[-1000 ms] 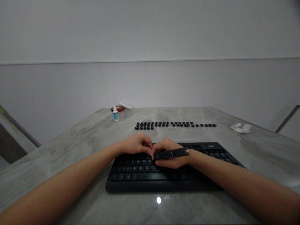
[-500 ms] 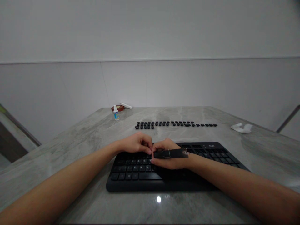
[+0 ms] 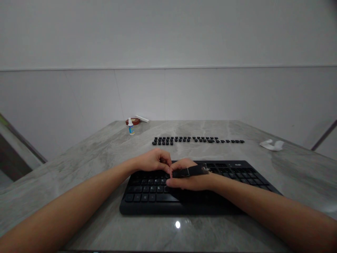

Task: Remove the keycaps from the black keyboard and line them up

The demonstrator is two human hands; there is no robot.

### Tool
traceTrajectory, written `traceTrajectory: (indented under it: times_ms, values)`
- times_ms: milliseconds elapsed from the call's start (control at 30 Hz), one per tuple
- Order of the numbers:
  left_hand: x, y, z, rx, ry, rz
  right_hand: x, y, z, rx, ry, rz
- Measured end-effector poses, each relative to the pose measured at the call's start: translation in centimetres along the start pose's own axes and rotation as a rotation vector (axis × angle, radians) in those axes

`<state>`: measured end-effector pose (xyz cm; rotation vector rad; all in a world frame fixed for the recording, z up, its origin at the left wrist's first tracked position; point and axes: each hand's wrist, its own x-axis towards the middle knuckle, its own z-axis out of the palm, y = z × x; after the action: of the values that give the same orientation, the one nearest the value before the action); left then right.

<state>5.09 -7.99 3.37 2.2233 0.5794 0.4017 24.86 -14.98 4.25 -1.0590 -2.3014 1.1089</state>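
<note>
A black keyboard (image 3: 168, 209) lies on the table below both hands. My left hand (image 3: 155, 161) rests over its upper left part, thumb and fingertips pinched together. Anything in that pinch is too small or hidden to make out. Touching its fingertips, my right hand (image 3: 188, 181) is closed around a flat black tool (image 3: 193, 171) with a thin metal wire across it. The tool's tip is hidden by my fingers. Behind the keyboard, loose black keycaps (image 3: 172, 140) stand in several rows on the table.
On the grey marbled table (image 3: 92, 154), a small white-capped bottle (image 3: 131, 127) stands at the back left, near a reddish-brown box (image 3: 135, 121) and a white strip (image 3: 142, 118). A crumpled white piece (image 3: 272, 145) lies at the right. A wall (image 3: 168, 91) borders the far edge.
My right hand has shifted slightly, and the black tool in it now tilts up more toward its rear end. My left hand stays nearly in place.
</note>
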Motion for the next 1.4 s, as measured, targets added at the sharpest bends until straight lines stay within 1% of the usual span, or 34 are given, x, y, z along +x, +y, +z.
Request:
traceTrajectory:
  times_ms: [200, 333, 467, 667, 833, 867, 933, 1000, 1100, 1200, 1400]
  values:
    - [-0.1, 0.4, -0.1, -0.02, -0.03, 0.046, 0.5, -0.1, 0.1, 0.167, 0.021, 0.011]
    - [-0.1, 0.6, -0.1, -0.025, -0.055, 0.044, 0.9, -0.2, 0.0, 0.191, 0.076, 0.015]
    - [-0.2, 0.7, -0.1, -0.004, -0.071, 0.071, 1.1, 0.0, 0.1, 0.198, 0.092, -0.016]
    - [-0.4, 0.6, 0.0, -0.038, -0.05, 0.01, 1.1, 0.1, 0.3, 0.227, 0.098, -0.01]
    - [-0.6, 0.8, 0.4, -0.21, -0.049, -0.043, 1.3, 0.0, 0.4, 0.287, 0.12, 0.059]
    - [-0.8, 0.9, 0.5, -0.217, -0.041, -0.042, 1.3, 0.0, 0.4, 0.296, 0.122, 0.066]
    - [-1.3, 1.3, 0.8, -0.132, -0.017, 0.009, 1.5, 0.0, 0.4, 0.292, 0.131, 0.058]
    - [-1.9, 1.6, 1.1, 0.01, 0.029, 0.1, 1.6, 0.0, 0.5, 0.266, 0.157, 0.064]
    - [-2.7, 2.1, 1.6, 0.147, 0.107, 0.179, 1.9, 0.1, 0.8, 0.234, 0.202, 0.148]
    - [-3.0, 2.4, 1.9, 0.224, 0.133, 0.208, 1.9, 0.2, 1.1, 0.223, 0.234, 0.198]
    - [-2.7, 2.3, 2.0, 0.225, 0.131, 0.201, 1.8, 0.3, 1.6, 0.19, 0.304, 0.182]
